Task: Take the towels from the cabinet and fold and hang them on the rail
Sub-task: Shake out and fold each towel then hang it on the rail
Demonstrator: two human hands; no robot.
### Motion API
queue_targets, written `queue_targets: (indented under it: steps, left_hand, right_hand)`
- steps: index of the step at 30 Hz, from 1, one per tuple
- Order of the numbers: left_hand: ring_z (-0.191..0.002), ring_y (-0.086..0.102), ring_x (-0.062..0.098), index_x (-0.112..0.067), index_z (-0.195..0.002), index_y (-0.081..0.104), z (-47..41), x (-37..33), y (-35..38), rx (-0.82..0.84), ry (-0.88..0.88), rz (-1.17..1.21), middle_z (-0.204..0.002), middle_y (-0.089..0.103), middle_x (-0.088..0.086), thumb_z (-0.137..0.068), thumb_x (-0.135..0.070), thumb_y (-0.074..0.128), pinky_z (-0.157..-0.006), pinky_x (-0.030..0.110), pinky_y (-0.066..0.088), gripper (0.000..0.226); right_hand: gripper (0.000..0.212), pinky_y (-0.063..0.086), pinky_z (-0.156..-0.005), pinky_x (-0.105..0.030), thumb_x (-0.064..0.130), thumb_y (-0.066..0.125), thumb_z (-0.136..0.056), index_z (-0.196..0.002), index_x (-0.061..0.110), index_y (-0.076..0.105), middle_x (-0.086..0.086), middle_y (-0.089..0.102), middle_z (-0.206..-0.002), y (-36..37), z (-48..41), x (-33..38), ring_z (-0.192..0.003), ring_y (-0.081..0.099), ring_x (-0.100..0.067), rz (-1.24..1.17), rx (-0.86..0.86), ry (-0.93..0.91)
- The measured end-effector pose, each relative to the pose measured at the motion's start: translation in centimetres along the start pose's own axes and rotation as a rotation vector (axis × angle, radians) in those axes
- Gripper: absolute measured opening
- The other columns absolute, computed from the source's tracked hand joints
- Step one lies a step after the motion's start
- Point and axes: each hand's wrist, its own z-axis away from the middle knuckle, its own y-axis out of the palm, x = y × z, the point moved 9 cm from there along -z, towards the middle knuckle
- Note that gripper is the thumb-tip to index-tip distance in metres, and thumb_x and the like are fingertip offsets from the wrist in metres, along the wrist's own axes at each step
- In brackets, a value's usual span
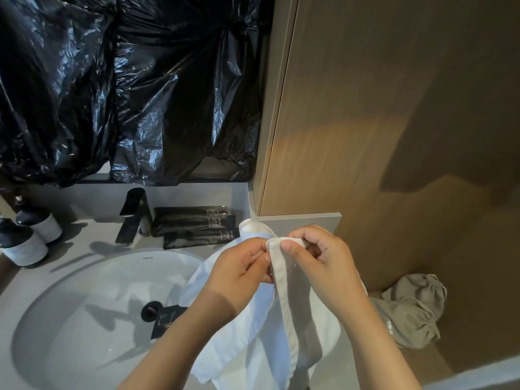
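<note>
A white towel [253,327] hangs from both my hands over the right side of the sink and the counter. My left hand [239,268] and my right hand [318,257] pinch its hemmed top edge close together, thumbs almost touching. The hem band runs straight down between my forearms. Part of the towel bunches on the counter behind my hands. The wooden cabinet [380,122] stands shut on the right. No rail is in view.
A round white sink [84,319] with a dark drain and a black card lies lower left. A black tap [135,215], black sachets [194,223] and two dark bottles [28,237] stand on the counter. Black plastic sheeting [126,80] covers the wall above. A beige garment [410,313] lies lower right.
</note>
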Motion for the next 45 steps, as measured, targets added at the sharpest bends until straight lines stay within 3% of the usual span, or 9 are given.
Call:
queue_targets:
  steps: [7, 14, 17, 19, 22, 25, 30, 37, 45]
  left_hand:
    - [-0.090, 0.070, 0.024, -0.010, -0.103, 0.069, 0.2, 0.1, 0.0, 0.013, 0.032, 0.035, -0.095, 0.072, 0.008, -0.101, -0.015, 0.049, -0.077, 0.033, 0.059, 0.021]
    - [-0.082, 0.065, 0.024, -0.015, -0.096, 0.066, -0.4, -1.0, -1.2, -0.086, 0.129, -0.205, -0.087, 0.067, 0.003, -0.097, -0.029, 0.046, -0.075, 0.042, 0.056, 0.024]
    - [-0.078, 0.060, 0.026, -0.010, -0.090, 0.062, -1.4, -1.6, -2.6, -0.137, 0.159, -0.310, -0.082, 0.064, 0.004, -0.101, -0.022, 0.046, -0.073, 0.048, 0.053, 0.023]
    - [-0.077, 0.058, 0.023, -0.007, -0.090, 0.061, -2.1, -1.8, -3.5, -0.164, 0.167, -0.383, -0.082, 0.063, 0.007, -0.101, -0.019, 0.045, -0.072, 0.041, 0.050, 0.022]
    - [-0.077, 0.056, 0.003, -0.013, -0.092, 0.060, -2.8, -2.3, -5.3, -0.266, 0.204, -0.441, -0.081, 0.062, -0.003, -0.102, -0.013, 0.044, -0.066, 0.014, 0.042, 0.019]
    - [-0.077, 0.052, -0.015, -0.027, -0.092, 0.054, -4.0, -2.5, -7.1, -0.348, 0.184, -0.463, -0.080, 0.056, -0.017, -0.102, -0.013, 0.041, -0.064, 0.002, 0.034, 0.022]
    - [-0.063, 0.045, 0.006, -0.028, -0.076, 0.044, -6.3, -3.0, -8.9, -0.365, 0.170, -0.563, -0.068, 0.047, -0.006, -0.103, -0.016, 0.037, -0.054, 0.013, 0.032, 0.031]
    - [-0.067, 0.045, 0.006, -0.013, -0.095, 0.053, -8.6, -3.4, -12.0, -0.442, 0.115, -0.616, -0.076, 0.052, -0.001, -0.103, -0.017, 0.036, -0.056, 0.013, 0.033, 0.020]
    - [-0.064, 0.049, 0.010, -0.008, -0.118, 0.055, -10.7, -3.7, -15.1, -0.477, 0.079, -0.683, -0.074, 0.052, -0.002, -0.103, -0.017, 0.034, -0.052, 0.021, 0.032, 0.027]
  right_hand:
    - [0.011, 0.040, -0.060, -0.014, 0.028, 0.068, -0.089, -0.079, 0.032, 0.068, 0.012, 0.061, -0.076, 0.1, -0.1, -0.7, -0.066, 0.053, -0.006, -0.001, -0.012, 0.003]
    - [0.017, 0.041, -0.057, -0.025, 0.038, 0.070, -0.086, -0.073, 0.029, 0.066, 0.006, 0.060, -0.073, -0.1, -0.5, 0.1, -0.061, 0.049, -0.011, 0.045, 0.042, -0.034]
    - [0.024, 0.035, -0.055, -0.031, 0.042, 0.069, -0.084, -0.070, 0.023, 0.066, -0.009, 0.063, -0.071, -0.7, -0.7, 0.0, -0.053, 0.040, -0.016, 0.011, 0.128, -0.025]
    - [0.028, 0.029, -0.054, -0.034, 0.040, 0.069, -0.087, -0.068, 0.020, 0.065, -0.023, 0.056, -0.070, -0.5, -0.5, -0.2, -0.054, 0.035, -0.023, -0.027, 0.217, -0.011]
    - [0.038, 0.029, -0.055, -0.031, 0.040, 0.066, -0.089, -0.061, 0.016, 0.057, -0.012, 0.047, -0.059, -0.7, -0.6, -0.3, -0.055, 0.037, -0.018, -0.017, 0.280, -0.033]
    - [0.045, 0.033, -0.054, -0.027, 0.043, 0.064, -0.090, -0.060, 0.011, 0.053, -0.009, 0.048, -0.057, -2.0, -1.3, -0.8, -0.053, 0.042, -0.014, 0.033, 0.270, -0.051]
    - [0.051, 0.028, -0.048, -0.018, 0.053, 0.062, -0.088, -0.050, 0.028, 0.041, 0.011, 0.034, -0.048, -3.4, -1.9, -2.6, -0.048, 0.030, -0.006, 0.176, 0.269, -0.059]
    - [0.060, 0.026, -0.052, -0.031, 0.069, 0.054, -0.085, -0.056, 0.020, 0.037, 0.007, 0.031, -0.051, -5.3, -1.7, -7.7, -0.049, 0.030, -0.010, 0.333, 0.231, -0.024]
    - [0.051, 0.028, -0.048, -0.020, 0.068, 0.046, -0.087, -0.055, 0.029, 0.043, 0.010, 0.044, -0.048, -9.6, -3.0, -11.0, -0.045, 0.040, -0.007, 0.706, 0.219, 0.049]
